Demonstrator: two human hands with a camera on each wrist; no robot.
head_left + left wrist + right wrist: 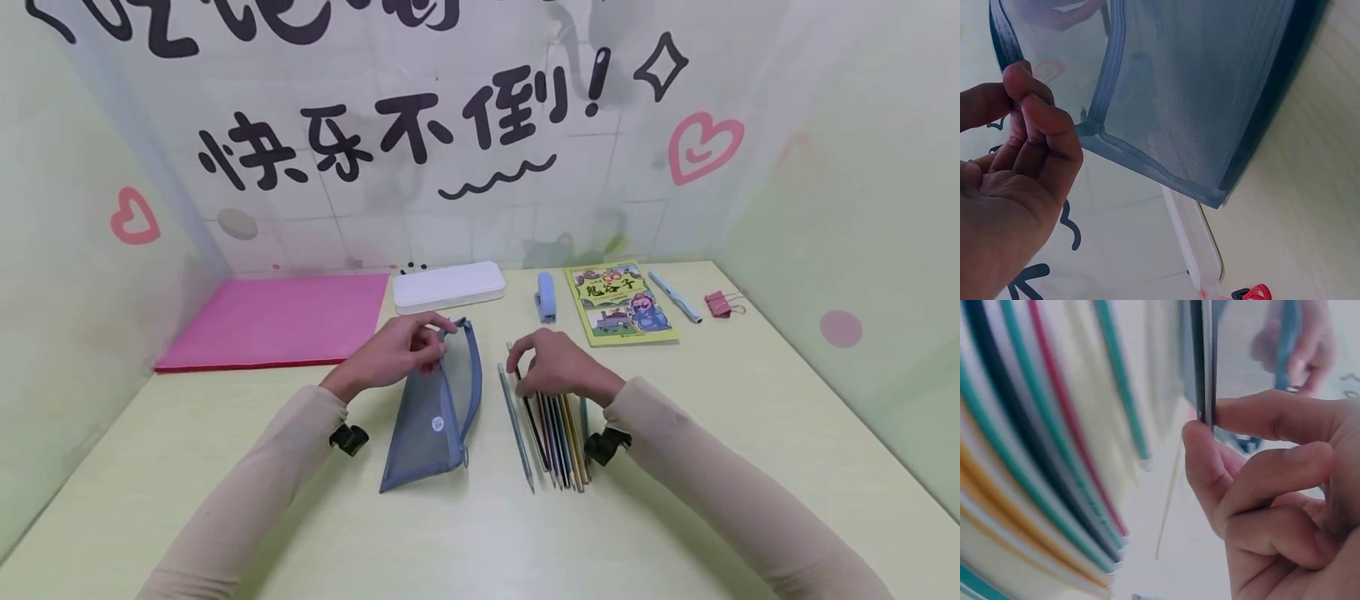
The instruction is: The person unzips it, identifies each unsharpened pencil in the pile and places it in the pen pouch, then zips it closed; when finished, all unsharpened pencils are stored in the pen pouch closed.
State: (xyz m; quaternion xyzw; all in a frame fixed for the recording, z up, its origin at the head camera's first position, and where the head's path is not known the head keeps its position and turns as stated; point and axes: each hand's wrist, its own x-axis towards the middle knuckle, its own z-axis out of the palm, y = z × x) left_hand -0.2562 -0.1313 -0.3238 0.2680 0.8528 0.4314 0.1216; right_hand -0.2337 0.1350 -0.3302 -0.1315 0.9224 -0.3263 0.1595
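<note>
Jutting from right grip: pencil

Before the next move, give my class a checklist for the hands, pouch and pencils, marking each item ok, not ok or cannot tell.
1. Left hand pinching the mesh pouch: ok.
2. Pouch mouth open: ok, its edges stand apart.
3. Right hand pinching a dark pencil: ok.
4. Loose pencils all together: not ok; a light-blue pencil lies apart from the bundle.
5. Every pencil sharp: cannot tell, tips too small.
</note>
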